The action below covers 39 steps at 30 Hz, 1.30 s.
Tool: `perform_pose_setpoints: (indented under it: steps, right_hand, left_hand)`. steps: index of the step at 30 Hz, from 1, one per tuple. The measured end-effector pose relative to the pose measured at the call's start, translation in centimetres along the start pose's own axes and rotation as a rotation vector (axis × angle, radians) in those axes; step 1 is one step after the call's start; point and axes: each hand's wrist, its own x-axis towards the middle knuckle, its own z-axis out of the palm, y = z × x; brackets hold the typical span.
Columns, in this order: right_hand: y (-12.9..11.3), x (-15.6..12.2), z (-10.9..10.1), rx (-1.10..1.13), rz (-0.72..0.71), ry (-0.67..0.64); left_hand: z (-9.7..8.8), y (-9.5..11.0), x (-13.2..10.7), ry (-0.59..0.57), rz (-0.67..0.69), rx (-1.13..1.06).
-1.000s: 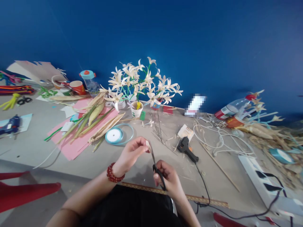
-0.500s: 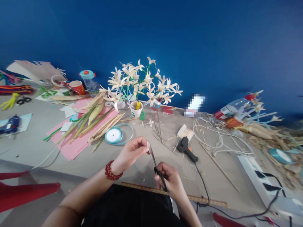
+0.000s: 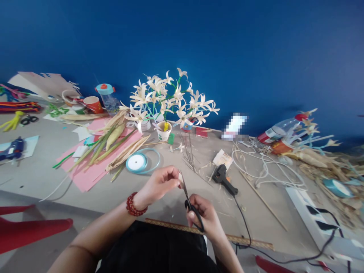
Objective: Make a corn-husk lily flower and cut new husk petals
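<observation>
My left hand [image 3: 160,185], with a red bead bracelet at the wrist, pinches a small pale piece [image 3: 180,178] that looks like a bit of corn husk. My right hand [image 3: 203,212] has its fingers through the black handles of a pair of scissors [image 3: 193,214]. The blades point up and away from me and lie right against the pale piece; whether they are parted is hard to make out. Past my left hand lies a roll of light blue ribbon [image 3: 137,163]. To the right of my hands rests a black glue gun [image 3: 224,180].
White husk flowers [image 3: 167,98] stand in cups by the blue wall. Green stalks and husks lie on pink paper [image 3: 85,182] at left. At right are a white cord [image 3: 265,167], a thin stick [image 3: 264,201], a power strip [image 3: 307,216] and a plastic bottle [image 3: 274,131].
The scissors have turned slightly in my right hand, their handles shifting a little down and right. My left hand and the pale piece have moved only slightly.
</observation>
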Motion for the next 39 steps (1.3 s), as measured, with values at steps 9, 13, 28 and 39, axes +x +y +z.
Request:
perform_pose_setpoints:
  steps: [9, 13, 28, 39]
  right_hand:
    - [0.24, 0.01, 0.00, 0.001, 0.004, 0.003]
    - [0.30, -0.13, -0.01, 0.004, -0.012, -0.017]
    - [0.30, -0.30, 0.01, -0.012, -0.020, -0.027]
    - [0.50, -0.33, -0.16, 0.039, -0.025, -0.068]
  left_hand:
    - [0.16, 0.33, 0.07, -0.001, -0.012, 0.004]
    - [0.16, 0.30, 0.02, -0.007, -0.023, 0.004]
    - [-0.05, 0.17, -0.05, -0.029, -0.027, -0.010]
    - [-0.51, 0.82, -0.24, -0.071, -0.052, 0.042]
